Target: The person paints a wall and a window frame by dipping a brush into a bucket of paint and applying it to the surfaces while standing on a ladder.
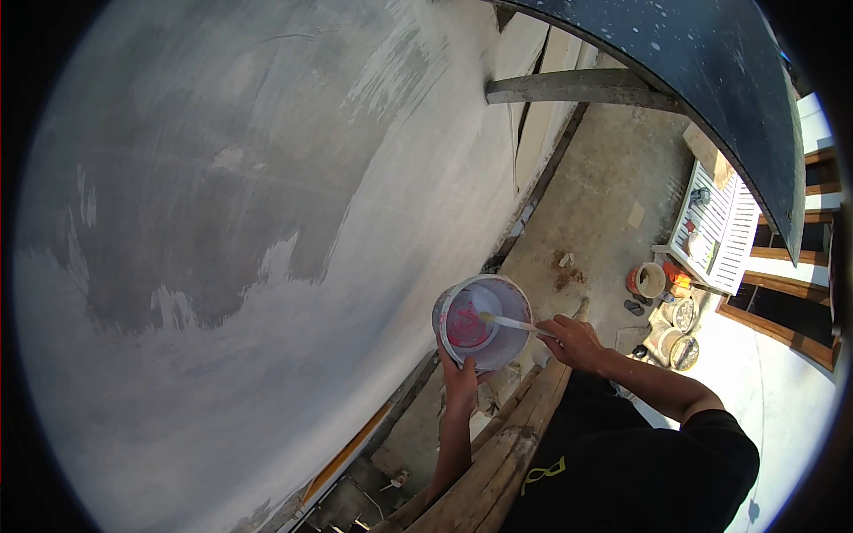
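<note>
My left hand (459, 382) grips a round paint bucket (514, 341) by its lower side, tilted so that I look into it. Pinkish-red stains and some pale paint show on its inside. My right hand (573, 342) is closed around the handle of a paintbrush (515, 323). The brush's bristles are inside the bucket, near its bottom. Left of the bucket stands a large grey wall (213, 222), with whitish paint over part of it and uneven brush strokes at the edges of the darker patch.
A wooden pole (511, 435) runs beside my body, close below my arms. Overhead juts a dark canopy (702, 53) on a bracket (586, 87). Far below, on the concrete ground (613, 178), are a white slatted bench (729, 231) and several buckets (649, 280).
</note>
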Demonstrator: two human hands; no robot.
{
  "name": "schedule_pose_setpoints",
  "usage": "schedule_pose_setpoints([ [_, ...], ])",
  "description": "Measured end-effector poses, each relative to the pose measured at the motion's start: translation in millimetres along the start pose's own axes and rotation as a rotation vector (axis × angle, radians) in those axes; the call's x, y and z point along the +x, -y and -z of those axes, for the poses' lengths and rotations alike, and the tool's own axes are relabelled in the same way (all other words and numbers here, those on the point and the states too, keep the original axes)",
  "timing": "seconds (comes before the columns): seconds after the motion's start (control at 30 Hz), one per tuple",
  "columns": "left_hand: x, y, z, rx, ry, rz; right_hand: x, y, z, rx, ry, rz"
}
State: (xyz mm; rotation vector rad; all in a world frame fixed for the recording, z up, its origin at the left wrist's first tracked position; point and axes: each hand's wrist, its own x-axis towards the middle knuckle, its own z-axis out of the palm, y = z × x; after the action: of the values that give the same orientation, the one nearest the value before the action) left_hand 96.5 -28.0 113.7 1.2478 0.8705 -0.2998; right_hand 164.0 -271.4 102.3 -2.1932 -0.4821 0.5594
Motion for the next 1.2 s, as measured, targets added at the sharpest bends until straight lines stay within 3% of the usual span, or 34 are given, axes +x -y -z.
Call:
schedule_pose_setpoints([
  [1.2,-0.3,2.6,3.5,-0.048,-0.024,0.049,5.6,-3.2,-0.4,0.027,0.081,0.022],
])
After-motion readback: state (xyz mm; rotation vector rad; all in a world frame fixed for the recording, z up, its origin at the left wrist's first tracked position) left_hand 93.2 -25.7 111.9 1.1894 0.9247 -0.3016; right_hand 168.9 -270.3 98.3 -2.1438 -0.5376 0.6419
